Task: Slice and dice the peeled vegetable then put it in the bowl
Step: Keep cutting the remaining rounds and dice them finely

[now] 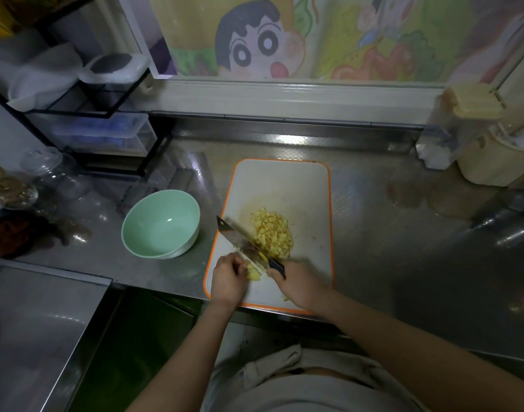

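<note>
- Now the left hand [227,278] pinches the uncut vegetable piece [253,273], which lies between both hands
- The right hand [296,282] grips the knife [242,240]
- The diced pile [272,233] lies just beyond the knife

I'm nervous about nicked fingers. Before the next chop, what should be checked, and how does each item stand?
1. Right hand grips the knife by its handle: ok.
2. Fingers of the left hand tucked back from the blade: cannot tell; they hold the remaining piece right beside it.
3. Diced pile on the cutting board, away from the left hand: ok.
4. Bowl empty, upright, beside the board: ok.
</note>
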Available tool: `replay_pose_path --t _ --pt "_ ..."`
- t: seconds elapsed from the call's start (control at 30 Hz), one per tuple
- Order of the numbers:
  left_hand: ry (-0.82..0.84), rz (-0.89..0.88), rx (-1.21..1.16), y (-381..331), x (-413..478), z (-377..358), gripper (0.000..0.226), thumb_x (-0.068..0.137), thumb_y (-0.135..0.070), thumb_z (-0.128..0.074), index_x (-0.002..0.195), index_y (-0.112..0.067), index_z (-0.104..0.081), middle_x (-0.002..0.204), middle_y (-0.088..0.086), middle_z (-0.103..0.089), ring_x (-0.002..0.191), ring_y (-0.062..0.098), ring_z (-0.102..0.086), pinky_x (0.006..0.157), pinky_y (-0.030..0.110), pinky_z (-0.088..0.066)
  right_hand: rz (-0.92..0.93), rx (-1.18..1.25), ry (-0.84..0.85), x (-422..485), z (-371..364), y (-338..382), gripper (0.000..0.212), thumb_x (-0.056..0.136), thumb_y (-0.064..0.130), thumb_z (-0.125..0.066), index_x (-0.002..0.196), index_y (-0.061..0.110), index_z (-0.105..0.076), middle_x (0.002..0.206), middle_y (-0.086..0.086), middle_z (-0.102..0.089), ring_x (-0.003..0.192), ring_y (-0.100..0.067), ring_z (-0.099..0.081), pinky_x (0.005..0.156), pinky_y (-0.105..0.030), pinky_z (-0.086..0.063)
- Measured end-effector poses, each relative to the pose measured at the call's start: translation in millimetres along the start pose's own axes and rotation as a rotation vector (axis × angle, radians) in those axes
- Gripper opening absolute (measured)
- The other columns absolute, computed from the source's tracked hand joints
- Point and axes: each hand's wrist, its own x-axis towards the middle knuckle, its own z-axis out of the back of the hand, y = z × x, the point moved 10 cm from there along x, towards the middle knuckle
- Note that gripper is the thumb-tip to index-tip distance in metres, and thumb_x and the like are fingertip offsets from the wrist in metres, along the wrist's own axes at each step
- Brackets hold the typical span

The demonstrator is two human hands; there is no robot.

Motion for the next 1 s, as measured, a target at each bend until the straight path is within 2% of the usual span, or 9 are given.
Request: replay_pose_path --t 0.03,0.1,0.2,0.27,0.37,0.53,0.63,0.8,1.0 --pt "0.001 -0.003 0.009 -0.6 -0.8 0.3 0.006 0.086 -0.005 -0.056 0.086 -0.009 -0.061 0.095 0.014 -0.058 0.088 0.03 -0.056 0.063 0.023 -0.025 0.002 0.004 -0.007 -0.2 1.2 0.6 0.037 0.098 0.039 -0.043 0.092 0.005 -0.057 0.069 -0.006 -0.052 0.062 -0.022 -0.054 0.058 -0.032 -0.044" --pt "-0.004 -0.004 0.02 -1.1 -2.4 1.5 0.014 0.09 -0.01 -0.055 0.1 -0.005 -0.063 0.103 0.015 -0.057 0.091 0.028 -0.055 0.068 0.024 -0.029 0.013 0.006 -0.015 -1.1 2.4 2.2 0.035 0.098 0.039 -0.043 0.085 0.008 -0.054 0.064 -0.003 -0.048 0.058 -0.019 -0.049 0.055 -0.03 -0.039" --pt "-0.013 0.013 0.012 1.6 -6.0 4.2 0.022 0.088 -0.013 -0.056 0.109 -0.006 -0.059 0.104 0.01 -0.053 0.079 0.018 -0.049 0.065 0.017 -0.027 0.03 0.038 -0.027 -4.3 4.5 4.0 0.035 0.098 0.039 -0.043 0.073 0.016 -0.048 0.061 -0.001 -0.046 0.056 -0.018 -0.047 0.054 -0.031 -0.036" --pt "-0.013 0.013 0.005 3.5 -7.8 4.9 0.022 0.084 -0.01 -0.06 0.106 -0.006 -0.059 0.098 0.005 -0.05 0.074 0.014 -0.046 0.064 0.012 -0.026 0.037 0.04 -0.032 -6.6 5.1 4.7 0.035 0.098 0.039 -0.043 0.068 0.02 -0.043 0.06 0.0 -0.044 0.055 -0.018 -0.047 0.054 -0.032 -0.036" --pt "-0.01 0.001 0.001 5.2 -8.9 4.7 0.016 0.082 -0.008 -0.063 0.098 -0.006 -0.061 0.092 0.002 -0.047 0.069 0.012 -0.046 0.066 0.012 -0.029 0.038 0.042 -0.017 -9.4 2.7 5.3 0.034 0.097 0.041 -0.043 0.074 0.017 -0.048 0.063 -0.002 -0.047 0.061 -0.022 -0.051 0.059 -0.035 -0.04" --pt "-0.036 0.001 -0.002 5.9 -7.4 7.2 0.004 0.083 -0.005 -0.06 0.086 -0.007 -0.063 0.087 0.002 -0.048 0.076 0.021 -0.052 0.068 0.018 -0.03 0.018 -0.021 0.007 -13.7 -5.0 5.6 0.042 0.098 0.043 -0.04 0.091 0.005 -0.057 0.071 -0.006 -0.049 0.07 -0.025 -0.054 0.066 -0.036 -0.043" --pt "-0.035 0.044 -0.001 9.5 -4.8 5.4 0.003 0.083 -0.008 -0.061 0.08 -0.01 -0.062 0.087 0.005 -0.054 0.079 0.023 -0.056 0.066 0.021 -0.031 0.012 -0.047 0.011 -15.8 -8.4 6.3 0.04 0.098 0.042 -0.041 0.093 0.006 -0.057 0.078 -0.01 -0.052 0.076 -0.028 -0.057 0.07 -0.037 -0.046" --pt "-0.04 0.089 -0.009 15.4 -2.5 3.1 0.004 0.081 -0.008 -0.061 0.077 -0.008 -0.061 0.087 0.008 -0.061 0.078 0.023 -0.057 0.058 0.018 -0.026 -0.021 -0.115 -0.013 -16.0 -9.4 5.4 0.035 0.098 0.041 -0.04 0.087 0.01 -0.051 0.082 -0.01 -0.053 0.078 -0.027 -0.056 0.07 -0.034 -0.045" --pt "-0.049 0.109 -0.01 15.7 -1.9 4.8 0.005 0.081 -0.007 -0.061 0.077 -0.01 -0.059 0.081 0.003 -0.058 0.073 0.017 -0.051 0.057 0.017 -0.025 -0.034 -0.184 -0.035 -14.8 -14.6 5.8 0.038 0.098 0.044 -0.039 0.095 0.009 -0.055 0.091 -0.014 -0.061 0.085 -0.03 -0.062 0.072 -0.036 -0.049"
